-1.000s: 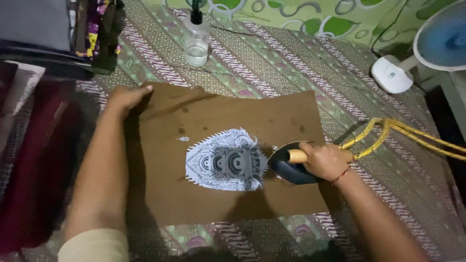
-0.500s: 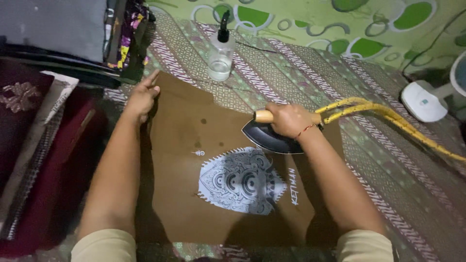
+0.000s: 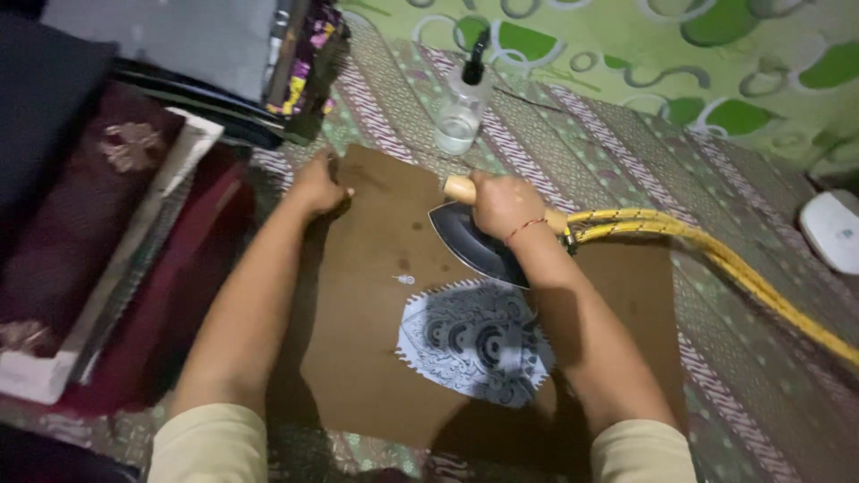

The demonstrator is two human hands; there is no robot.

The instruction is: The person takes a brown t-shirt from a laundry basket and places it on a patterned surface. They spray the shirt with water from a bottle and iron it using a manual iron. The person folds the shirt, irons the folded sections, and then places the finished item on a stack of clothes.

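Note:
A brown cloth (image 3: 376,295) with a round white and black printed pattern (image 3: 474,344) lies flat on a striped mat. My right hand (image 3: 506,204) grips the pale wooden handle of a dark iron (image 3: 470,241), which rests on the cloth just above the pattern. A yellow braided cord (image 3: 716,259) runs from the iron off to the right. My left hand (image 3: 318,186) presses flat on the cloth's far left corner.
A clear spray bottle (image 3: 461,107) with a black nozzle stands just beyond the cloth. Folded dark red fabrics (image 3: 107,241) are stacked at the left. A white device (image 3: 832,233) sits at the right edge. A green patterned sheet (image 3: 671,63) covers the back.
The iron has slid from the right of the printed pattern up across the cloth to its upper middle. My left hand stays on the far left corner. The view has shifted.

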